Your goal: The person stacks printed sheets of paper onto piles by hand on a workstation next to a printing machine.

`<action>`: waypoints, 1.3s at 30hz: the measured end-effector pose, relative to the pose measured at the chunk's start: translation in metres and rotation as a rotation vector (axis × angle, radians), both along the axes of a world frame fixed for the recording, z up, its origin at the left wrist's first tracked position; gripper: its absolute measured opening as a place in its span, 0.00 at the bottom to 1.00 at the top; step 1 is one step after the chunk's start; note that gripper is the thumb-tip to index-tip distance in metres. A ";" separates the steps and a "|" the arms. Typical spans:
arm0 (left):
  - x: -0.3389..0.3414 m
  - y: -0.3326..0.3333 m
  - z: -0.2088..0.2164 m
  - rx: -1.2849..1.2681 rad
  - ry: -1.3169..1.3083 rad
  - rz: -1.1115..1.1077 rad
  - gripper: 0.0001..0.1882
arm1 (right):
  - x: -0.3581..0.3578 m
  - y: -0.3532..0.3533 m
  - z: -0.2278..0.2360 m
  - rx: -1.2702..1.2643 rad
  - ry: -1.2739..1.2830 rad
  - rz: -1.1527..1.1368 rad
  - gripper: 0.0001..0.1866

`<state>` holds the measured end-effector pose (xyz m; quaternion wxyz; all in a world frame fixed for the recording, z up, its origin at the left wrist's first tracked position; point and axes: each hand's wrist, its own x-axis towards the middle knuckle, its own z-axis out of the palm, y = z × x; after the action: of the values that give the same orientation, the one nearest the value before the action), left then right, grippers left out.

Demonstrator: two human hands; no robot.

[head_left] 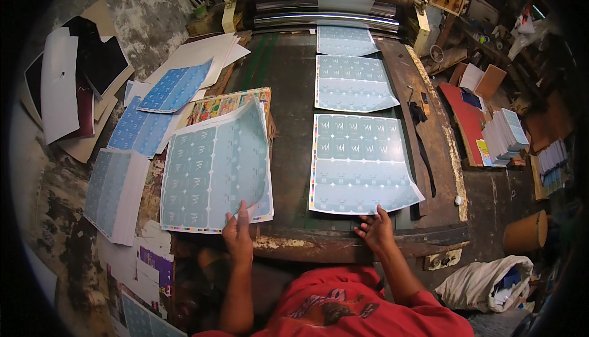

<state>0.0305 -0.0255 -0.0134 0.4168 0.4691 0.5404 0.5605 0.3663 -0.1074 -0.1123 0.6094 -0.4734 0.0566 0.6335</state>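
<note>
My left hand (238,236) is closed on the lower edge of a grey-green printed sheet (208,165), one finger lying over its face. The sheet's right side curls upward above the pile beneath it. My right hand (375,231) is at the near edge of another printed sheet (359,165) lying on the machine's dark bed (285,171). Its thumb reaches that edge, and its fingers are apart and slightly bent. Behind this sheet, a second printed sheet (353,82) and a third printed sheet (345,40) lie in line toward the metal rollers (294,20).
A thick stack of printed sheets (116,193) and blue printed sheets (175,88) lie at left. A black strap (423,147) rests along the bed's right side. Farther right are paper stacks (506,134), a brown bin (526,231) and a white sack (485,285).
</note>
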 end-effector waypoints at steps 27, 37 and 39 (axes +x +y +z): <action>-0.006 0.007 0.001 0.264 1.149 -0.400 0.30 | -0.045 -0.137 0.010 -0.027 -0.102 0.291 0.23; 0.003 0.013 -0.006 0.117 0.716 -0.201 0.24 | -0.040 -0.120 0.001 0.000 -0.004 0.236 0.26; 0.006 0.014 -0.005 0.115 0.664 -0.179 0.24 | -0.038 -0.111 0.000 0.006 0.024 0.195 0.27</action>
<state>0.0368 -0.0114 -0.0182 0.2386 0.6941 0.5707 0.3681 0.3286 -0.2180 -0.1119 0.5454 -0.4674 0.0155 0.6956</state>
